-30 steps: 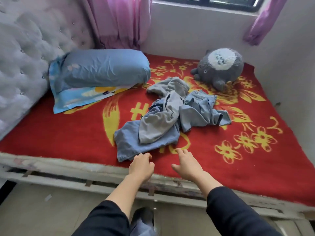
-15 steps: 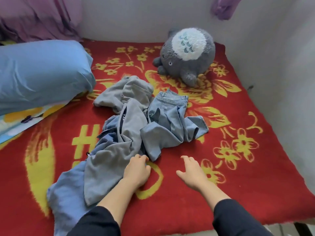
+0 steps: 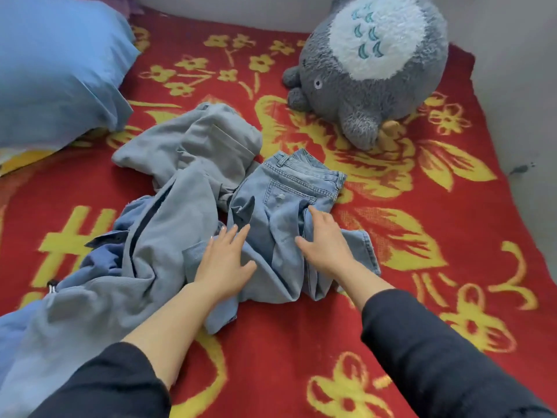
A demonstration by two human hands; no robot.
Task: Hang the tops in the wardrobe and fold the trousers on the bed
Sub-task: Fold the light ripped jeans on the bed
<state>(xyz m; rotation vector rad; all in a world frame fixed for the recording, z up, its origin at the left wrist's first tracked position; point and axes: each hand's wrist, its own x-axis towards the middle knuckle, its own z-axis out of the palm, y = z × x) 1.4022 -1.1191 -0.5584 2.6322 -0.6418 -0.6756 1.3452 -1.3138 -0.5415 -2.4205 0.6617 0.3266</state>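
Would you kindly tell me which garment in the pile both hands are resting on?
The light-blue denim jeans, rightmost in the pile: the left hand and right hand both lie open on them, not on the grey garment alongside.

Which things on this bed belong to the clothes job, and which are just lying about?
For the job:
light blue jeans
grey garment
blue garment under the grey one
left hand and right hand, both open at the jeans

Just lying about:
blue pillow
grey plush toy
red flowered blanket
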